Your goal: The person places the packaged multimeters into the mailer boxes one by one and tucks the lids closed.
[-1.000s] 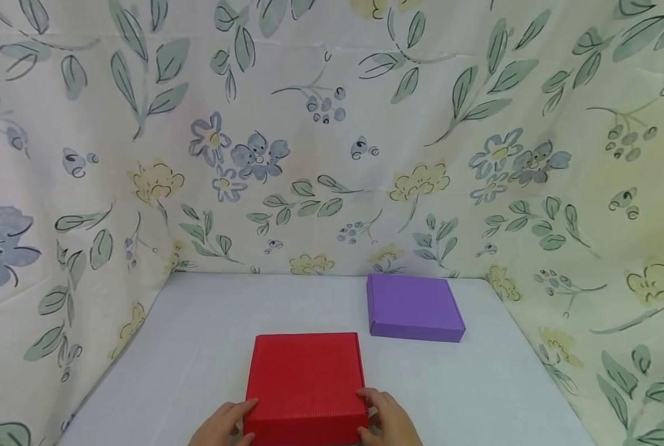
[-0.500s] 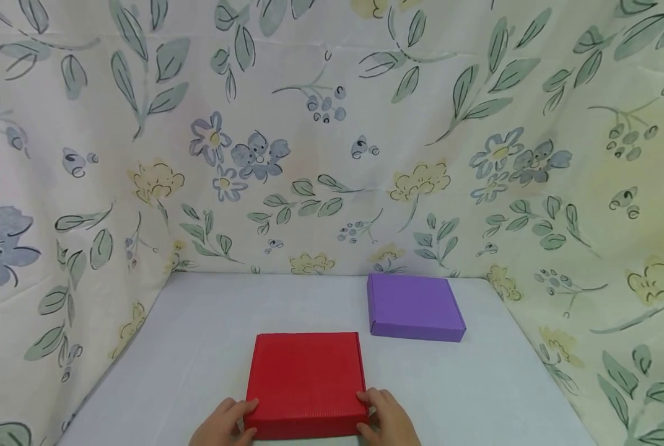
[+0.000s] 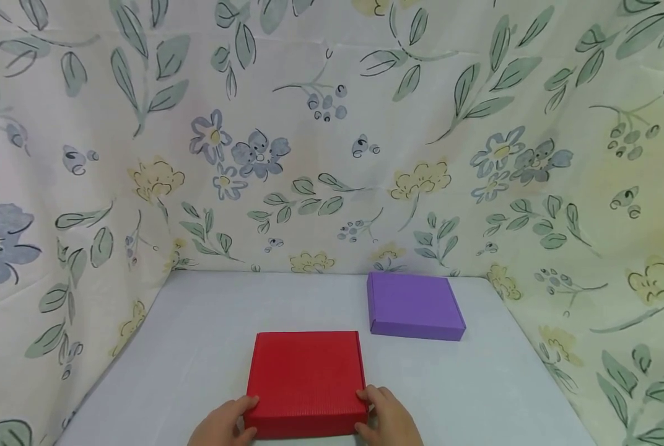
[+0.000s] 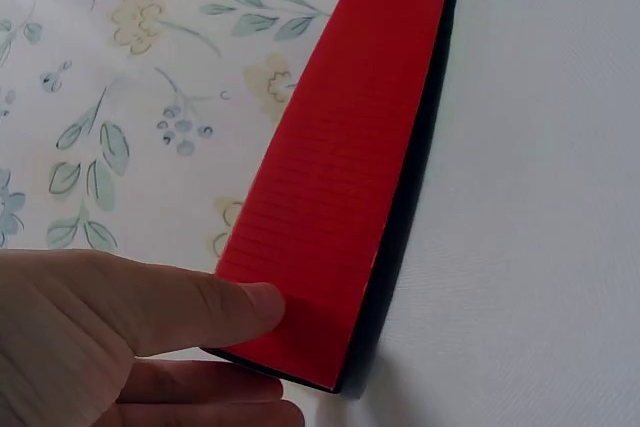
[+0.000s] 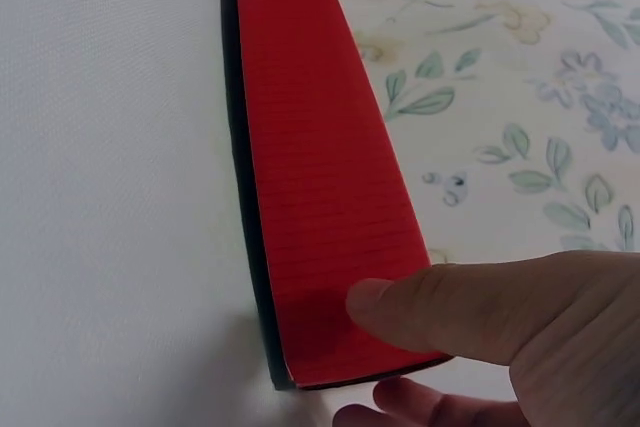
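A flat red cardboard box [image 3: 308, 378] lies near the front of the white table, its lid closed. My left hand [image 3: 223, 424] holds its front left corner; in the left wrist view the thumb [image 4: 245, 312] presses the front face while the other fingers sit at the side. At the front right corner my right hand [image 3: 389, 416] holds the box the same way, its thumb [image 5: 400, 309] on the front face in the right wrist view. Farther back to the right, a flat purple box [image 3: 415, 305] lies closed, apart from both hands.
The white tabletop [image 3: 209, 322] surrounds both boxes. A floral cloth [image 3: 321, 148] hangs behind the table and along its left and right sides.
The red box's front edge, cut off at the frame's bottom a second ago, now shows fully, with the front face looking shorter. Both hands keep their hold; the purple box stays put.
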Action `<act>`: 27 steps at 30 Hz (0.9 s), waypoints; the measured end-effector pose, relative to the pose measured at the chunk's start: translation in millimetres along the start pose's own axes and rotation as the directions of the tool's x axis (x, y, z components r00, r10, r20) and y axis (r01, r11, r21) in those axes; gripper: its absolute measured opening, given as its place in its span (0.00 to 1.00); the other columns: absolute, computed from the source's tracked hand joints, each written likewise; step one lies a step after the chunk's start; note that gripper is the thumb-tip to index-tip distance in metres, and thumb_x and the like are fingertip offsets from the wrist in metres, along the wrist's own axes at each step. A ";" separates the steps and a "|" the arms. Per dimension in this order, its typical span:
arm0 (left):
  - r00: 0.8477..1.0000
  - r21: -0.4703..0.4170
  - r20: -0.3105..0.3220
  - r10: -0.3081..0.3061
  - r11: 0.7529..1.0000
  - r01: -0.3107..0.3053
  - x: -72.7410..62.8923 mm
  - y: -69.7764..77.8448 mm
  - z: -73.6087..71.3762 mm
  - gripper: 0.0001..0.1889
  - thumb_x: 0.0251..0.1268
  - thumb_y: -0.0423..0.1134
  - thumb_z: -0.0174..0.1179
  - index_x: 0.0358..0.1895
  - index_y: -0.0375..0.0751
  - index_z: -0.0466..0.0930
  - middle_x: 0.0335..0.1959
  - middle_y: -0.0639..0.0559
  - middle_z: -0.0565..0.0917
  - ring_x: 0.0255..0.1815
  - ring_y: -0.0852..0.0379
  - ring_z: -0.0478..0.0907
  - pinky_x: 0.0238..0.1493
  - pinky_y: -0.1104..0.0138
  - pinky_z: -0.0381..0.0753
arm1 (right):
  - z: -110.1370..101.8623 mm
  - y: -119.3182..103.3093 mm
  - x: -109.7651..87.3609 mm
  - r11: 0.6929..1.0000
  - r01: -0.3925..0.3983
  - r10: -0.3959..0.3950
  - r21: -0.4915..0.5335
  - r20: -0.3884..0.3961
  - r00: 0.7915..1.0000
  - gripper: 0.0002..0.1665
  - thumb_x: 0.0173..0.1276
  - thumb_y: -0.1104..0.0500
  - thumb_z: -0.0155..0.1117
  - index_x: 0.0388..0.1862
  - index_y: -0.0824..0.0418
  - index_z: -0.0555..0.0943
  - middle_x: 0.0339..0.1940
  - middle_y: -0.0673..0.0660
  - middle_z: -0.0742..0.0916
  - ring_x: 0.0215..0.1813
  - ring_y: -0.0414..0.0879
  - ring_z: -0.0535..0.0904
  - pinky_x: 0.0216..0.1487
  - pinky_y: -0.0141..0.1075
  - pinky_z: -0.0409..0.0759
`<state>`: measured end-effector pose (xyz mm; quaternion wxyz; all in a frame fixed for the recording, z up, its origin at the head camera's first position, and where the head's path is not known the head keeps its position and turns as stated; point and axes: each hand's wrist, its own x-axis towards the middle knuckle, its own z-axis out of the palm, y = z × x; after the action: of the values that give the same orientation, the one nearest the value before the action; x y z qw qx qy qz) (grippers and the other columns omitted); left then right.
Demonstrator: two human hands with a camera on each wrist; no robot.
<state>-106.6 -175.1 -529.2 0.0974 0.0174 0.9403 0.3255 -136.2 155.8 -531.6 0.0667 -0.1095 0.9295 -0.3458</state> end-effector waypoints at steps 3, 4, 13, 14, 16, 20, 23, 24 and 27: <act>1.000 0.017 -0.014 -0.003 1.000 0.003 1.2 0.4 1.5 0.27 0.50 0.42 0.79 0.55 0.41 0.82 0.32 0.58 0.78 0.26 0.60 0.71 0.30 0.67 0.78 | 0.9 -0.3 1.3 1.000 -0.011 0.011 -0.009 -0.006 1.000 0.28 0.52 0.56 0.83 0.52 0.53 0.82 0.39 0.47 0.81 0.37 0.42 0.77 0.36 0.36 0.82; 1.000 0.025 -0.021 -0.002 1.000 0.003 1.4 0.2 1.9 0.26 0.50 0.42 0.79 0.54 0.42 0.82 0.31 0.59 0.78 0.26 0.60 0.71 0.29 0.67 0.77 | 1.4 0.0 1.6 1.000 -0.012 0.012 -0.018 -0.009 1.000 0.28 0.52 0.56 0.84 0.52 0.53 0.82 0.39 0.47 0.81 0.37 0.42 0.77 0.36 0.36 0.82; 0.983 0.118 -0.177 0.043 0.993 -0.022 -1.7 1.2 4.3 0.26 0.48 0.42 0.80 0.55 0.44 0.86 0.28 0.63 0.77 0.21 0.65 0.67 0.24 0.71 0.73 | 8.4 -2.5 2.3 0.992 0.021 -0.038 -0.125 -0.134 0.990 0.27 0.50 0.56 0.85 0.50 0.54 0.86 0.36 0.44 0.83 0.33 0.37 0.76 0.35 0.34 0.82; 0.982 0.128 -0.183 0.044 0.992 -0.021 -1.8 2.1 4.5 0.27 0.48 0.42 0.80 0.55 0.43 0.87 0.27 0.63 0.77 0.21 0.65 0.67 0.24 0.71 0.72 | 9.8 -3.5 2.3 0.991 0.022 -0.042 -0.135 -0.152 0.988 0.26 0.49 0.56 0.85 0.49 0.54 0.87 0.36 0.44 0.84 0.32 0.37 0.75 0.34 0.33 0.82; 0.981 0.145 -0.191 0.045 0.989 -0.017 -1.5 3.7 4.7 0.27 0.48 0.42 0.80 0.55 0.43 0.87 0.27 0.63 0.77 0.21 0.65 0.67 0.24 0.71 0.72 | 11.9 -4.8 2.6 0.988 0.015 -0.042 -0.152 -0.175 0.984 0.27 0.49 0.55 0.86 0.50 0.54 0.88 0.36 0.45 0.84 0.31 0.36 0.74 0.33 0.32 0.81; 0.977 0.161 -0.211 0.045 0.987 -0.011 -0.4 5.7 4.5 0.28 0.46 0.43 0.81 0.55 0.44 0.87 0.27 0.64 0.79 0.21 0.65 0.67 0.25 0.70 0.72 | 11.2 -7.6 3.8 0.986 0.000 -0.033 -0.166 -0.195 0.980 0.28 0.48 0.56 0.86 0.50 0.55 0.88 0.36 0.45 0.85 0.30 0.36 0.74 0.33 0.31 0.81; 0.976 0.159 -0.215 0.041 0.987 -0.007 1.0 6.5 4.4 0.28 0.45 0.43 0.82 0.55 0.43 0.88 0.28 0.63 0.80 0.22 0.65 0.67 0.26 0.70 0.72 | 8.2 -8.8 4.9 0.986 0.002 -0.035 -0.169 -0.191 0.981 0.28 0.47 0.57 0.87 0.50 0.56 0.88 0.36 0.46 0.86 0.30 0.36 0.75 0.34 0.32 0.82; 0.977 0.157 -0.211 0.037 0.988 -0.003 1.6 6.8 4.5 0.28 0.45 0.43 0.82 0.55 0.43 0.88 0.28 0.63 0.80 0.23 0.64 0.68 0.26 0.70 0.72 | 7.3 -8.9 5.5 0.985 0.003 -0.035 -0.170 -0.187 0.982 0.28 0.47 0.57 0.87 0.50 0.56 0.88 0.36 0.46 0.86 0.30 0.36 0.75 0.34 0.32 0.82; 0.982 0.151 -0.190 0.013 0.988 0.016 4.0 8.0 4.1 0.29 0.45 0.43 0.82 0.55 0.42 0.87 0.30 0.61 0.82 0.24 0.63 0.69 0.29 0.68 0.74 | 4.6 -8.5 7.8 0.986 0.001 -0.030 -0.169 -0.166 0.986 0.28 0.47 0.56 0.87 0.49 0.56 0.88 0.35 0.46 0.85 0.30 0.37 0.75 0.34 0.32 0.82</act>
<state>-109.9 -165.9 -528.1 0.0054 -0.0071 0.9674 0.2532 -141.5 144.7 -529.8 -0.0240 -0.0926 0.9568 -0.2744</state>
